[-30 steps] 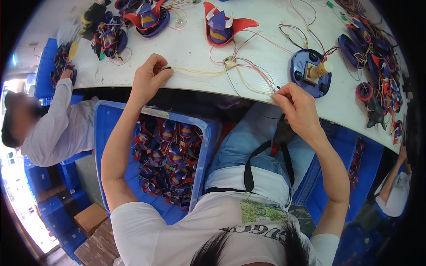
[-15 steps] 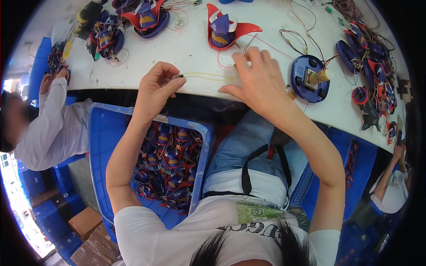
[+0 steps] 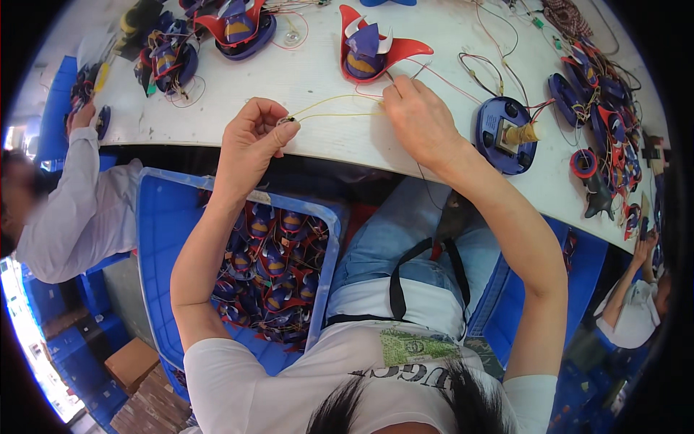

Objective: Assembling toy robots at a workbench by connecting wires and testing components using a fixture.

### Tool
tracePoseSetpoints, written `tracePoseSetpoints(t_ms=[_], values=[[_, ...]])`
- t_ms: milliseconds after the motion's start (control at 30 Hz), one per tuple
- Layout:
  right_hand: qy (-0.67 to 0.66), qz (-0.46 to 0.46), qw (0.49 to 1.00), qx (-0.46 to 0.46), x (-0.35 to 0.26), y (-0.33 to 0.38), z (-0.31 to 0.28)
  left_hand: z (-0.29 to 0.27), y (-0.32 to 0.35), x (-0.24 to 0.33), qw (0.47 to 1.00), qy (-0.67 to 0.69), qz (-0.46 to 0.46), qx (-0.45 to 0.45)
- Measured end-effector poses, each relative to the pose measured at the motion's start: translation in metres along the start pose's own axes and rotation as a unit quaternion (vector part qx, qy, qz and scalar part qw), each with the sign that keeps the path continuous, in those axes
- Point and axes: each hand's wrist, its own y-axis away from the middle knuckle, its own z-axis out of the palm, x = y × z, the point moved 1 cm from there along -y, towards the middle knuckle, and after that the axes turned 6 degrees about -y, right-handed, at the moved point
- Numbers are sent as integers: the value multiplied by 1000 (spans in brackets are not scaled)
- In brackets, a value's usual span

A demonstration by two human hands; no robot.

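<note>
My left hand (image 3: 259, 134) pinches a small dark component (image 3: 288, 119) between thumb and forefinger. Two thin yellow wires (image 3: 336, 99) run from it across to my right hand (image 3: 421, 119), whose fingers are closed on their far ends; the fingertips hide those ends. Just beyond my right hand lies a red and purple toy shell (image 3: 365, 58) with white horn-like points, red wires trailing from it. To the right of that hand rests a round dark-blue toy base (image 3: 499, 148), a yellowish cylindrical piece standing up from it.
More wired toy shells (image 3: 238, 29) lie at the table's far left, and others (image 3: 607, 108) are heaped along the right. Below the white table (image 3: 217, 108), a blue crate (image 3: 329, 217) by my left arm holds many shells. Co-workers (image 3: 69, 195) sit on both sides.
My right hand has drawn its spread fingers together on the yellow wires, which now bow upward and apart. The left hand keeps its pinch almost in place.
</note>
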Motion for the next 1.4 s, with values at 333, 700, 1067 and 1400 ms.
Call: tracePoseSetpoints(t_ms=[333,700,1067,1400], values=[[5,-15,1000,-2,-2,0,-3,-1,-20,-23,959,-255,107,62],[-12,3,999,-29,-4,-2,-5,21,-5,-28,856,-388,287,185],[-172,161,960,-152,30,82,-89,93,-14,9,772,-414,481,33],[90,44,995,-22,17,106,-52,86,-31,-2,772,-482,409,-68]])
